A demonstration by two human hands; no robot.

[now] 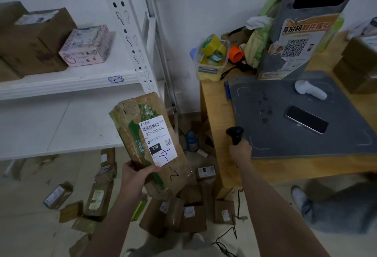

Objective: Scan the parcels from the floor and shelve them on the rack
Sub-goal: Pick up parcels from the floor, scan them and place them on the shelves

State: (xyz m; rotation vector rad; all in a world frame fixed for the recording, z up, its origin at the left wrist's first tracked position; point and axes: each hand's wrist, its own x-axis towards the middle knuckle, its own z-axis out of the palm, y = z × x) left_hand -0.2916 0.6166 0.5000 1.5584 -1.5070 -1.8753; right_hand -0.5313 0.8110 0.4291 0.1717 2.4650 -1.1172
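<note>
Parcel (146, 138) clutched by left hand (133, 177) near rack (61, 86) edge — right hand (240, 152) fingers curl round scanner (235, 133).

The right hand (240, 151) wraps the scanner (235, 133), so only its black head shows; the grip is hidden in the fist. The left hand (134, 177) covers the near edge of the held parcel (130, 126), and the fine print on its label (158, 139) is too small to read. That parcel hides part of the floor parcels (189, 212), whose labels are blurred. On the rack (67, 82), the brown boxes (30, 40) are cut by the left edge. The grey stand (306, 12) is cut by the top edge. A blurred shoe (302, 199) and trouser leg (342, 212) run off at the right.
</note>
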